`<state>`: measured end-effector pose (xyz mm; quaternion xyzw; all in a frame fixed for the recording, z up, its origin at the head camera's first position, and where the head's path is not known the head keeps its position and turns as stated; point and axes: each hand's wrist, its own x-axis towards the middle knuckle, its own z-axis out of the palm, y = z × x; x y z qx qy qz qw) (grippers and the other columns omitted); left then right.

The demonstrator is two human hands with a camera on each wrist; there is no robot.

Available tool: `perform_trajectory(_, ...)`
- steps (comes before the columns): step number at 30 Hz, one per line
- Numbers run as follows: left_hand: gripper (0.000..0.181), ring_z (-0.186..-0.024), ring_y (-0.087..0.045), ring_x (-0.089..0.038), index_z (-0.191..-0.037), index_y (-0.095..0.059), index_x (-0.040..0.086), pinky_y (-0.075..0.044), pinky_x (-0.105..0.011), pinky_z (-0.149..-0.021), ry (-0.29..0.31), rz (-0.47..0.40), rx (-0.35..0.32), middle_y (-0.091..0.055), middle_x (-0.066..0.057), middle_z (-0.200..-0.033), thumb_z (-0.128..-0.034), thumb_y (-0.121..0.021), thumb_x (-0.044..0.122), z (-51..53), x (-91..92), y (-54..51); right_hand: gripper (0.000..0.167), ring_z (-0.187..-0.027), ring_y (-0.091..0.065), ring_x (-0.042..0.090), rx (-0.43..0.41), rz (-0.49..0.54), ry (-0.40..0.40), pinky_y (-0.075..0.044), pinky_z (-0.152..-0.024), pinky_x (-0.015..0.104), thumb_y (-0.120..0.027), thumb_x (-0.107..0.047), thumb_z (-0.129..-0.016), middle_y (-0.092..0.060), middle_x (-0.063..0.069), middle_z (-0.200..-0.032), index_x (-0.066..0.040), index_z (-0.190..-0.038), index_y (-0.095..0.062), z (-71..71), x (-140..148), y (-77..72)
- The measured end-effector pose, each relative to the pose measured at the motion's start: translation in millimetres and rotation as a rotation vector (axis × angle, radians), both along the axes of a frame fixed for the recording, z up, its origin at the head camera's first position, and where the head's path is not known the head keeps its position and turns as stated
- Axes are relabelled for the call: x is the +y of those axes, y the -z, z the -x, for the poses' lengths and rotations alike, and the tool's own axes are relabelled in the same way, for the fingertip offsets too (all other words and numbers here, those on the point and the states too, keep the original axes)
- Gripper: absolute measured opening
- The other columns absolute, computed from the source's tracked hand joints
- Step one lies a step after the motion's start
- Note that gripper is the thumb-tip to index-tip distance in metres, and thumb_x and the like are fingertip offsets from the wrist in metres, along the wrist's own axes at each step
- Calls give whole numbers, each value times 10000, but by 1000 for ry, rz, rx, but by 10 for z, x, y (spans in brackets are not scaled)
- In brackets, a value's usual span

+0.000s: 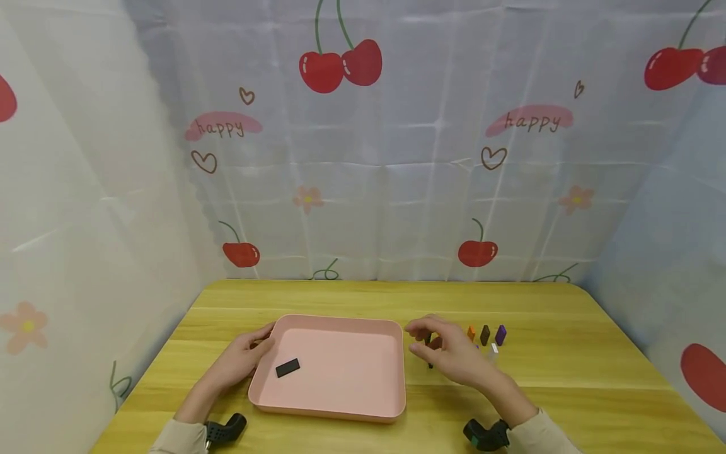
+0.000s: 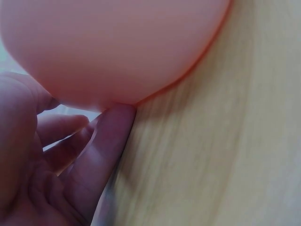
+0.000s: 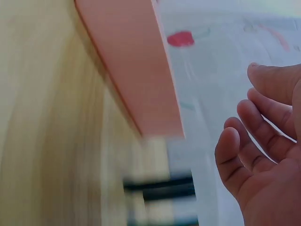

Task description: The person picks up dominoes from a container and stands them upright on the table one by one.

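A shallow pink tray (image 1: pixel 340 403) lies on the table, and a small black rectangular block (image 1: pixel 288 367) rests flat inside its left part. My left hand (image 1: pixel 241 359) holds the tray's left side. In the left wrist view, the thumb is at the tray's edge and a fingertip (image 2: pixel 122 113) touches its lower edge. My right hand (image 1: pixel 450 353) hovers just right of the tray with relaxed, bent fingers and nothing between them. Beneath and behind it, black blocks (image 1: pixel 430 364) stand partly hidden; they appear blurred (image 3: pixel 164 188) in the right wrist view.
Right of my right hand stand small upright blocks: orange (image 1: pixel 471 333), dark brown (image 1: pixel 484 335), purple (image 1: pixel 501 335) and white (image 1: pixel 495 349). The wooden table (image 1: pixel 567 366) is bordered by a cherry-patterned curtain (image 1: pixel 386 189) behind and at both sides.
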<state>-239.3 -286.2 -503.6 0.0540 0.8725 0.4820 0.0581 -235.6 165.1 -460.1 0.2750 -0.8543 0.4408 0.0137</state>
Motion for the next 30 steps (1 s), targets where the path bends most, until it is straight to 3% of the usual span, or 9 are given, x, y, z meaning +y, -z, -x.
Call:
perform_trajectory(3, 578, -1426, -479, -282, -1594, -398, 134, -511, -219, -947, -4, -23, -10, -431, -147, -1613, -1089, -510, 394, -13, -8, 11, 270, -1023, -611, 133, -24, -9, -61, -550, -798, 295, -706, -268, -995, -687, 40, -1155, -166, -1245, -705, 15, -217, 7)
perform_trajectory(8, 588, -1464, -440, -289, -1578, -415, 90, -502, -283, -1038, -7, -36, -10, -448, -146, -1601, -1086, -515, 398, -28, 4, 27, 252, -1038, -604, 132, -54, -23, -143, -554, -820, 277, -694, -284, -1004, -692, 62, -1197, -191, -1238, -699, 40, -526, 16)
perform_trajectory(13, 569, -1369, -545, -256, -1562, -441, 73, -547, -249, -936, -29, -87, -36, -492, -162, -1565, -1084, -533, 367, -27, 19, 21, 285, -1066, -610, 171, -54, -36, -214, -554, -820, 270, -688, -282, -1008, -694, 74, -1224, -157, -1265, -690, 62, -737, -18)
perform_trajectory(20, 571, -1337, -565, -261, -1562, -425, 30, -551, -223, -891, 21, -71, -3, -479, -221, -1560, -1095, -512, 346, -3, -3, -2, 275, -1074, -620, 188, -25, -75, -248, -547, -826, 253, -694, -300, -1004, -693, 26, -1196, -222, -1268, -687, 118, -931, -132)
perform_trajectory(26, 569, -1233, -633, -217, -1558, -447, 67, -575, -242, -834, 13, -90, -28, -517, -200, -1534, -1086, -525, 374, 0, -15, 21, 270, -1068, -633, 144, 1, -140, -253, -557, -848, 266, -711, -311, -992, -681, -81, -1147, -236, -1250, -695, 188, -1075, -190)
perform_trajectory(30, 585, -1218, -645, -228, -1565, -431, 51, -588, -260, -822, 19, -104, -41, -512, -220, -1531, -1089, -516, 379, 1, -20, 31, 277, -1067, -628, 101, 12, -193, -267, -554, -854, 249, -711, -323, -990, -688, -68, -1171, -246, -1256, -693, 251, -1168, -198)
